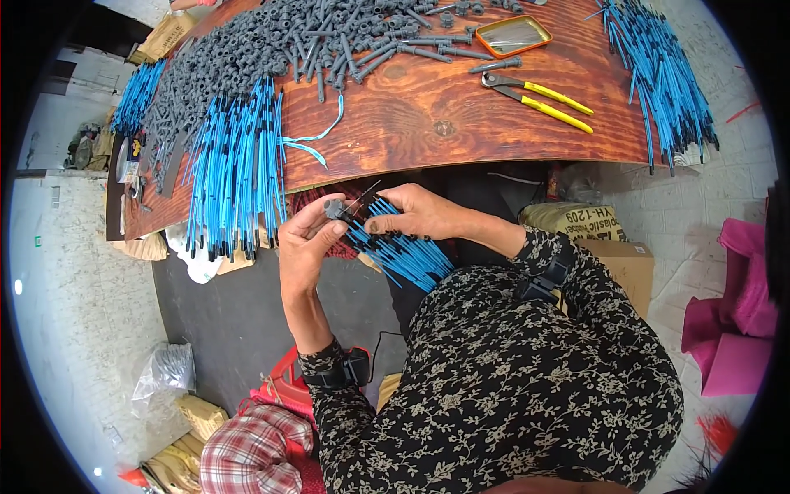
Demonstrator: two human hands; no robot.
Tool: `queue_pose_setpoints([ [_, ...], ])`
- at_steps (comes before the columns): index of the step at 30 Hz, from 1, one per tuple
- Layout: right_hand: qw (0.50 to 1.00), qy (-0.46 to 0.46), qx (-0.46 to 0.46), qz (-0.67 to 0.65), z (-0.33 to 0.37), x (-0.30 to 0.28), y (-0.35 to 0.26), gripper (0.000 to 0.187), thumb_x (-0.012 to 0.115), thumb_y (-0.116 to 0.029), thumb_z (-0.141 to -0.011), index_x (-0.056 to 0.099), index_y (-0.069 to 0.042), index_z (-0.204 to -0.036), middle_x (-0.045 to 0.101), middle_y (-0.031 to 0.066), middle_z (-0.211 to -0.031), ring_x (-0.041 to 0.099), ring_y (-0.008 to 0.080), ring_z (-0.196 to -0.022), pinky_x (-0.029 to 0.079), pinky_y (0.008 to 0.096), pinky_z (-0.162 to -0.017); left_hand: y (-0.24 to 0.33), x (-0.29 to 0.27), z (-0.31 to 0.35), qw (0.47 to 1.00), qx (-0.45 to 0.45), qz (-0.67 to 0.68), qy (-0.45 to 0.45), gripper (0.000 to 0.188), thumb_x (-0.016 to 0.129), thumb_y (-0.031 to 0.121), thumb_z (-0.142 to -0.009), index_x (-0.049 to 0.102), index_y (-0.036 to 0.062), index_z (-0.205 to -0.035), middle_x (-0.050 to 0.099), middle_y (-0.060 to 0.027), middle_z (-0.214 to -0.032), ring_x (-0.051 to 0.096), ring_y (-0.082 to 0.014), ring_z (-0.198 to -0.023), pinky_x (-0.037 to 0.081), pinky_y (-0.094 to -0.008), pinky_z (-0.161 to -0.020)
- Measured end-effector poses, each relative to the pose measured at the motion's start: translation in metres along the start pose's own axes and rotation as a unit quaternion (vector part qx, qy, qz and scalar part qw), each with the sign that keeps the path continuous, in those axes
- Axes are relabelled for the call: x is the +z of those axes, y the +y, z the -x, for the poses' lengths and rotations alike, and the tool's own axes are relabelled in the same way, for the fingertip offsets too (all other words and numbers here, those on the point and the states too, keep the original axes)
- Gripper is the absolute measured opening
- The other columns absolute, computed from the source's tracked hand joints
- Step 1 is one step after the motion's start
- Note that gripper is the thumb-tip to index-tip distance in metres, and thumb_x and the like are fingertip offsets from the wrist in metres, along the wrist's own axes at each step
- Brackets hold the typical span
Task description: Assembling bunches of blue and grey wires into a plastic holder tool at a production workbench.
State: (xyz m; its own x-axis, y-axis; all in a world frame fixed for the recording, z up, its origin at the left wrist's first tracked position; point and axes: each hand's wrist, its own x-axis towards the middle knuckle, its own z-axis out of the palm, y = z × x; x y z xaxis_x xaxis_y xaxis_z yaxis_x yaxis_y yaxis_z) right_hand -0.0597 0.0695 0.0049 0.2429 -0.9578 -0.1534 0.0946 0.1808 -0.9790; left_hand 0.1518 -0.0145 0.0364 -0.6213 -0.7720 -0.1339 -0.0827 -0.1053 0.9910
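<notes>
Over my lap, my left hand [306, 239] pinches a grey plastic fitting [334, 209] between thumb and fingertips. A thin needle-like wire [367, 195] slants up and to the right beside the fitting. My right hand [418, 212] is closed just to the right, its thumb reaching toward the fitting; what sits between its fingers is too small to make out. Beneath both hands lies a bundle of thin blue rods [415, 262] with black tips, resting on my lap and pointing toward the fitting.
The wooden table [444, 128] ahead carries a big pile of grey fittings [247, 58], yellow-handled pliers [539, 100] and an orange-rimmed tin [513, 36]. Blue rod bundles hang over its edge at left [239, 169] and right [671, 82]. A red chair [284, 379] stands lower left.
</notes>
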Motion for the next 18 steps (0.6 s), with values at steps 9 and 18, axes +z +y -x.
queue_pose_setpoints([
  [9, 0.994, 0.051, -0.045, 0.091, 0.002, 0.01, 0.003, 0.037, 0.064, -0.036, -0.092, 0.06, 0.001, -0.087, 0.053, 0.005, -0.063, 0.048, 0.0114, -0.06, 0.043, 0.0329, -0.056, 0.005, 0.003, -0.005, 0.999, 0.003, 0.033, -0.036, 0.042, 0.074, 0.004, -0.08, 0.062, -0.0031, -0.12, 0.07, -0.0104, -0.106, 0.064, -0.0129, -0.095, 0.051, -0.0272, -0.085],
  [18, 0.987, 0.023, -0.076, 0.14, 0.001, 0.006, 0.003, 0.034, 0.062, -0.033, -0.093, 0.058, 0.0, -0.085, 0.052, 0.0098, -0.063, 0.049, 0.0179, -0.058, 0.043, 0.0364, -0.057, 0.004, -0.006, -0.003, 0.997, -0.013, 0.016, -0.077, 0.041, 0.076, 0.003, -0.078, 0.064, -0.0039, -0.117, 0.071, -0.0096, -0.102, 0.062, -0.0082, -0.081, 0.052, -0.0228, -0.071],
])
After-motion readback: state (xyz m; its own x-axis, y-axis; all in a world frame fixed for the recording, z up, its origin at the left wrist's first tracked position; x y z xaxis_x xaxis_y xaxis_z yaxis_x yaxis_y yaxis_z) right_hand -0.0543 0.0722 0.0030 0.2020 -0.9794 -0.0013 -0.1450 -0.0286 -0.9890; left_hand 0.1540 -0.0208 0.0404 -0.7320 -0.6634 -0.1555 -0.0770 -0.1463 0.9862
